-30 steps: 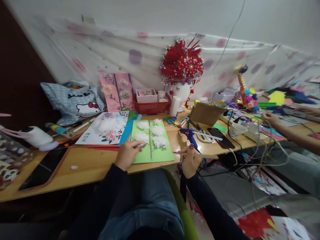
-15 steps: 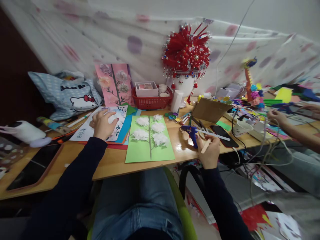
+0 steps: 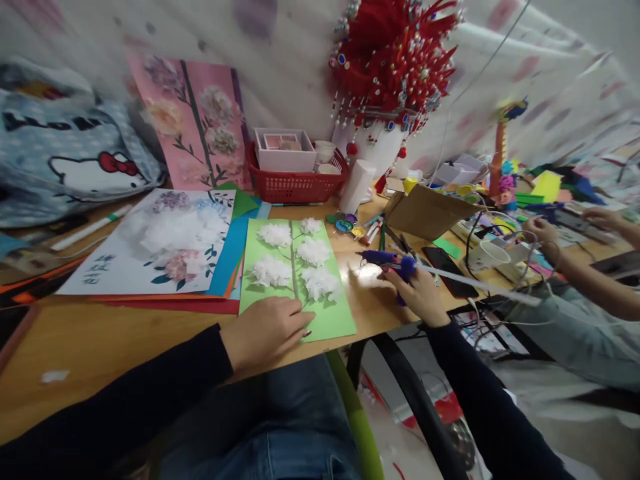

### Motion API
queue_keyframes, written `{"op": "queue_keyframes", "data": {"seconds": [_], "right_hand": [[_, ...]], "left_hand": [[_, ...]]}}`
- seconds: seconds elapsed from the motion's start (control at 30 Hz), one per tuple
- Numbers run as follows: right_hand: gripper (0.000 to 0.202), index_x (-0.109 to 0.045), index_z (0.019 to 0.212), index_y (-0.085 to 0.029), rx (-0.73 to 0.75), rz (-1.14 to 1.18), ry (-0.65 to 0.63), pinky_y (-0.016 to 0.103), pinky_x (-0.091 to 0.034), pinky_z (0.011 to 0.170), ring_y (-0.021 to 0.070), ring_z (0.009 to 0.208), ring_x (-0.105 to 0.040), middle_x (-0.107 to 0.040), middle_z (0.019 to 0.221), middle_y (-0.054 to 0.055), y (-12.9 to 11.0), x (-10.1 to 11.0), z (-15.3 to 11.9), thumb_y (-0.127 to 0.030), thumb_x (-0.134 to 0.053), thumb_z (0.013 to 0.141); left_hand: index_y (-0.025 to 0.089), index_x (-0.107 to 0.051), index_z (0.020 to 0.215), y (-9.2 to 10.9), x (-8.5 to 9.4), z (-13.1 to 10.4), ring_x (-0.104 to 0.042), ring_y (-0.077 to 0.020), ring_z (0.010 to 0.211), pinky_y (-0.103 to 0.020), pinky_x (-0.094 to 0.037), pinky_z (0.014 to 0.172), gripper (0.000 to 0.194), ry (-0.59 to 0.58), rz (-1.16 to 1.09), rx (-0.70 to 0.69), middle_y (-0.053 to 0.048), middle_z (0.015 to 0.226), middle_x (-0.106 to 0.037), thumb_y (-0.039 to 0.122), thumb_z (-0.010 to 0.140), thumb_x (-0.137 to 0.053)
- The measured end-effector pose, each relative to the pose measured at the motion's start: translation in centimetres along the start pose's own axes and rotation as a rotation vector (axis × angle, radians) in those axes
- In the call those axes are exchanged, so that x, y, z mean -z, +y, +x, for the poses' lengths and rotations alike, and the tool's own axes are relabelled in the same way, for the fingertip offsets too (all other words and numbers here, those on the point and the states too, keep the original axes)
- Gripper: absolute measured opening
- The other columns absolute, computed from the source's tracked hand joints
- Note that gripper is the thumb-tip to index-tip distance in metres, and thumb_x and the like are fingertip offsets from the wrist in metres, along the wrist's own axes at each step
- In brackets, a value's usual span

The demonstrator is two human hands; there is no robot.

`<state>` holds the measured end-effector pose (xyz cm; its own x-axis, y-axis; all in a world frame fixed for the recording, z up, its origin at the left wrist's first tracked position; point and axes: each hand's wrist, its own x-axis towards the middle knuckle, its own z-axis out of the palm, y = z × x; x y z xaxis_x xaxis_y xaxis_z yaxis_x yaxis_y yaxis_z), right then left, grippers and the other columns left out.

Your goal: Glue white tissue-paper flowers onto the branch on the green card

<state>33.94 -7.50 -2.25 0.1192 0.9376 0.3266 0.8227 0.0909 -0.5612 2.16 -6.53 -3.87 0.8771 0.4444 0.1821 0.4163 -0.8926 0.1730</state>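
Note:
My left hand (image 3: 270, 331) lies over the lower left part of a green card (image 3: 336, 325), its fingers stretched together across the surface. The card bears a grey-green stem with several fluffy white paper flowers (image 3: 314, 252) on both sides. My right hand (image 3: 423, 293) is wrapped round a blue hot glue gun (image 3: 383, 258) to the right of the card. The gun's nozzle points left toward the flowers. From its back a long translucent glue stick (image 3: 480, 283) reaches out to the right. Part of the gun's handle is hidden by my fingers.
Left of the card, a floral-printed white sheet (image 3: 110, 250) tops coloured papers. Behind are a pink flower picture (image 3: 173, 127), a red basket (image 3: 295, 187) and a red beaded headdress (image 3: 395, 60). Cardboard (image 3: 427, 210), a phone (image 3: 450, 270) and cables lie right, near another person's hands (image 3: 543, 233).
My left hand has come from the printed sheet onto the green card's lower part. My right hand has shifted its hold on the glue gun. The view has moved nearer the table.

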Motion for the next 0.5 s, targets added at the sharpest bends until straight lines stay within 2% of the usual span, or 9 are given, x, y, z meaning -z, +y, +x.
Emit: {"op": "queue_keyframes", "data": {"seconds": [0.07, 0.1, 0.17, 0.23, 0.37, 0.5], "right_hand": [[0.044, -0.063, 0.07, -0.017, -0.13, 0.119, -0.079, 0.025, -0.041, 0.04, 0.0175, 0.054, -0.059, -0.068, 0.067, 0.007, -1.5, 1.3, -0.8, -0.058, -0.053, 0.083], [0.042, -0.062, 0.075, -0.018, -0.171, 0.161, -0.074, 0.024, -0.038, 0.037, 0.0169, 0.052, -0.059, -0.068, 0.066, 0.006, -2.3, 2.0, -1.2, -0.059, -0.056, 0.082], [0.041, -0.061, 0.087, -0.019, -0.166, 0.223, -0.152, 0.026, -0.044, 0.039, 0.0168, 0.049, -0.06, -0.069, 0.066, 0.005, -4.1, 3.1, -2.0, -0.059, -0.059, 0.08], [0.038, -0.059, 0.084, -0.02, -0.11, 0.195, -0.252, 0.028, -0.049, 0.046, 0.0163, 0.049, -0.061, -0.069, 0.066, 0.005, -5.5, 3.5, -2.6, -0.058, -0.056, 0.082], [0.034, -0.054, 0.078, -0.024, -0.028, 0.003, -0.312, 0.028, -0.044, 0.043, 0.0163, 0.044, -0.057, -0.064, 0.056, 0.001, -7.0, 3.0, -3.1, -0.057, -0.051, 0.084], [0.034, -0.051, 0.078, -0.025, -0.068, -0.049, -0.379, 0.029, -0.045, 0.047, 0.018, 0.047, -0.059, -0.064, 0.056, 0.0, -7.4, 2.0, -3.2, -0.057, -0.047, 0.086]], "left_hand": [[0.019, -0.065, 0.098, -1.2, -0.4, 0.6, -0.054, -0.0168, 0.067, -0.028, -0.04, 0.06, 0.023, 0.019, 0.035, -0.028, -0.003, 0.075, -0.057, 0.028, 0.097, -0.044], [0.019, -0.065, 0.097, -1.8, -0.6, 0.9, -0.054, -0.0168, 0.066, -0.028, -0.039, 0.059, 0.023, 0.037, 0.053, -0.036, -0.003, 0.074, -0.057, 0.028, 0.097, -0.044], [0.018, -0.065, 0.099, -2.8, -0.9, 1.5, -0.055, -0.0175, 0.068, -0.028, -0.04, 0.06, 0.022, 0.066, 0.071, -0.04, -0.003, 0.075, -0.058, 0.03, 0.097, -0.046], [0.018, -0.064, 0.103, -3.3, -1.2, 1.7, -0.056, -0.0185, 0.072, -0.03, -0.042, 0.063, 0.022, 0.088, 0.045, -0.039, -0.004, 0.079, -0.061, 0.03, 0.097, -0.047], [0.017, -0.063, 0.108, -3.6, -1.7, 1.3, -0.058, -0.0198, 0.078, -0.032, -0.045, 0.07, 0.025, 0.137, -0.058, -0.033, -0.006, 0.087, -0.062, 0.03, 0.098, -0.044], [0.017, -0.063, 0.108, -3.9, -2.0, 1.1, -0.057, -0.0194, 0.078, -0.033, -0.045, 0.071, 0.026, 0.136, -0.152, -0.053, -0.006, 0.087, -0.061, 0.027, 0.098, -0.041]]}}
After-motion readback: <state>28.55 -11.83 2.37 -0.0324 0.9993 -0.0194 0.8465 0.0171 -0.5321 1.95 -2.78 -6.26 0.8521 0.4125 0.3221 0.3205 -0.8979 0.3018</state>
